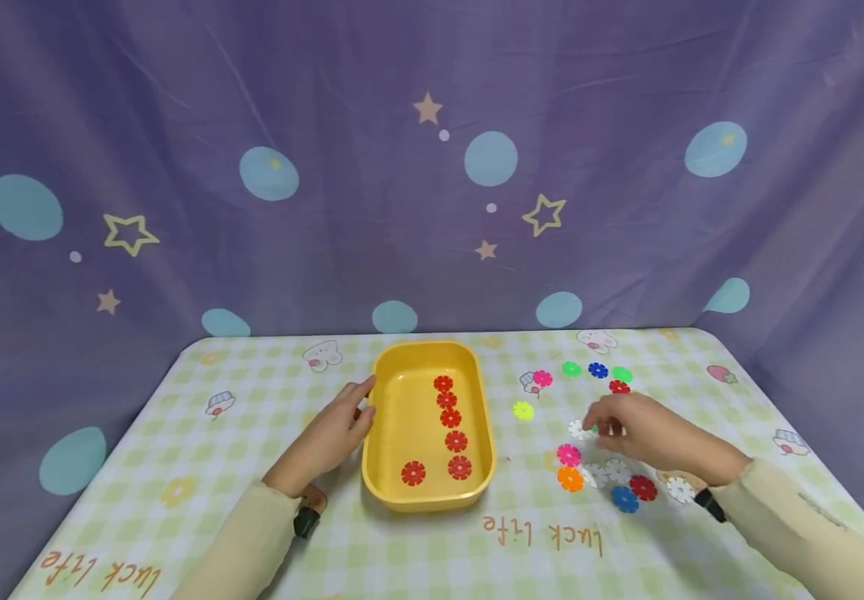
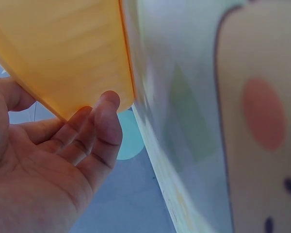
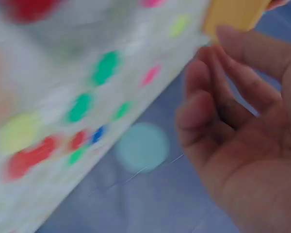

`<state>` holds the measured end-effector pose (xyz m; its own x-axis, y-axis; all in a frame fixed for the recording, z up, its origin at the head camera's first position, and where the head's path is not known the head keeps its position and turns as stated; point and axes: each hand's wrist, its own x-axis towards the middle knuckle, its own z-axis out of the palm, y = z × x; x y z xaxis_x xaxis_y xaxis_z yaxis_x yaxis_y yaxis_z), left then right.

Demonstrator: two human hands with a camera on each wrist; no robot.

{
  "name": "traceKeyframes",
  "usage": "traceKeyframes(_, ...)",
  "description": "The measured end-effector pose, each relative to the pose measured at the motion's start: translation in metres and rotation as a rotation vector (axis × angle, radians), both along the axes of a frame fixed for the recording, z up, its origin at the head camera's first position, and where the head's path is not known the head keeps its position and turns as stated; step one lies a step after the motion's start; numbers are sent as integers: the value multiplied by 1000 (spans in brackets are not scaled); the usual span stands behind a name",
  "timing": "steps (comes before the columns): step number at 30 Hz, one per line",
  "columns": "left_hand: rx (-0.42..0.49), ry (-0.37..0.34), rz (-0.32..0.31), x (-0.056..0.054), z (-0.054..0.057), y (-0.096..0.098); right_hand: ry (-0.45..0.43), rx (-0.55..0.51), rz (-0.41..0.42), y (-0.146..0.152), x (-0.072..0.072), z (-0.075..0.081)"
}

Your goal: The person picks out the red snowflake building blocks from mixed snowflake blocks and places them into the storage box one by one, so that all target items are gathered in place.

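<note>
A yellow tray stands mid-table with several red snowflake discs inside, most in a column along its right side and one at the lower left. My left hand touches the tray's left side; in the left wrist view its fingers rest against the outer wall. Over the loose discs on the right hovers my right hand, its fingers loosely bent, with nothing visible between thumb and fingertips in the right wrist view. Just by its fingertips lie a white disc and a partly hidden green one.
Loose discs surround the right hand, among them pink, orange, blue, dark red, white and yellow. A checked cloth covers the table. Behind it hangs a purple curtain.
</note>
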<state>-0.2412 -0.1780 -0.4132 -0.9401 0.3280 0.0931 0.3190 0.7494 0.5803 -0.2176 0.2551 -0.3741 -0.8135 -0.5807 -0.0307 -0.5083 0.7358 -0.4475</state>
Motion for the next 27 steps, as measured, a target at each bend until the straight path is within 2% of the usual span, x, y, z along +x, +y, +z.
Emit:
traceKeyframes(4,-1,-12,9,0,-2,0,-148,9,-9,40,17,-22)
traceKeyframes(7,1,-21,15,0,-2,0,-177,-12,-7,55,25,-37)
traceKeyframes(12,7,-27,19,1,-1,1,-153,-54,-18,62,31,-48)
traceKeyframes(19,0,-21,14,2,-2,1,-127,-87,26,60,31,-48)
traceKeyframes(27,9,-18,20,1,0,1,-34,-47,-76,51,31,-48)
